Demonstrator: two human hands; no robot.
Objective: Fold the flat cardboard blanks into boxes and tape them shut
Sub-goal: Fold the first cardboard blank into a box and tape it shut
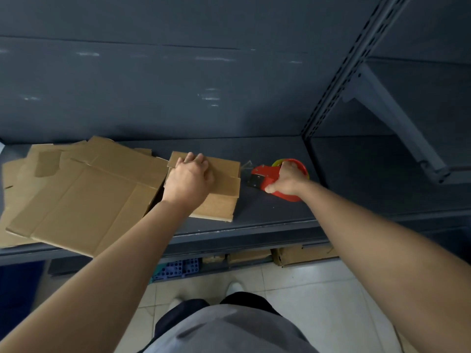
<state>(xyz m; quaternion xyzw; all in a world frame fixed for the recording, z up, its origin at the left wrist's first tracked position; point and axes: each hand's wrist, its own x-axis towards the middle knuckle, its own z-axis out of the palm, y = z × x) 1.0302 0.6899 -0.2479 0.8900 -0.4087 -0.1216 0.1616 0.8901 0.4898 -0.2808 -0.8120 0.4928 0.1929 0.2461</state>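
Head view: the person is standing at a dark grey shelf (267,212) with both bare arms reaching forward over it.

The left hand (188,179) is resting on the folded blank (224,200), which is lying at the middle of the shelf. The fingers are held together and are curling over the blank's far left edge, gripping it. The palm is pressing down on the top panel.

The right hand (289,179) is gripping the tape dispenser (265,174) – a red unit holding a yellowish roll – which is sitting on the shelf just to the right of the folded blank and apart from it. The fingers are wrapping over the far side of the dispenser, and the thumb is bearing on its near side. The dispenser's blade end is pointing left, toward the blank.

A stack of flat blanks (84,189) is lying on the left part of the shelf, with its near corner overhanging the front edge. The stack's right edge is touching or passing under the folded blank; which one cannot be told.

A slotted upright (339,72) is rising at the right. Under the shelf, a blue plastic rack (175,270) and brown cartons (305,253) are sitting above a pale tiled floor (318,301).
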